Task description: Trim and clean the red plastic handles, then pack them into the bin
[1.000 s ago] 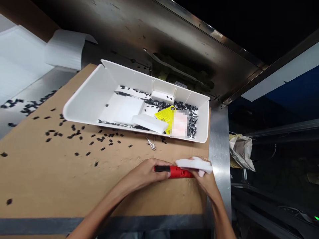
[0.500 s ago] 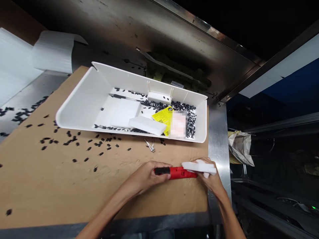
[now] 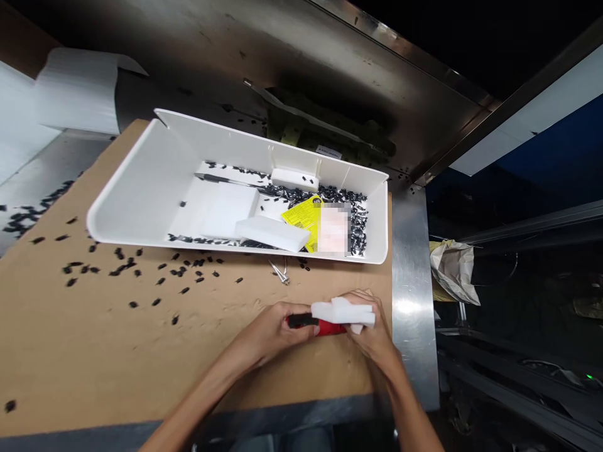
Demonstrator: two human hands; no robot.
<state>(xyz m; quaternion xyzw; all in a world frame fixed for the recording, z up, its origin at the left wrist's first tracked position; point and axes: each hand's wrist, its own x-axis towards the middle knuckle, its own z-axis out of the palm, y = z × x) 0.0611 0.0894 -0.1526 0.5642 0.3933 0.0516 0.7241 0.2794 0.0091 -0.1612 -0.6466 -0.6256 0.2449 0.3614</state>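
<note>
My left hand [image 3: 273,328] grips the black end of a red and black plastic device [image 3: 331,329] between thumb and fingers, just above the brown board. My right hand [image 3: 374,333] is closed around a white foam block [image 3: 346,312], which lies along the top of the device. The foam covers much of the red body, so its exact kind cannot be made out. Beyond the hands, a small pair of silver metal prongs [image 3: 281,274] rests on the board beside a white bin [image 3: 120,182].
Inside the bin are white foam blocks [image 3: 230,210], a black pen [image 3: 226,181], a yellow label [image 3: 304,215] and many small black parts. More black parts [image 3: 179,271] lie scattered on the brown board [image 3: 141,358]. A metal edge [image 3: 412,282] runs along the right.
My right hand has slid left with the foam, which now covers more of the red device. My left hand keeps its grip on the black end. The view has shifted slightly.
</note>
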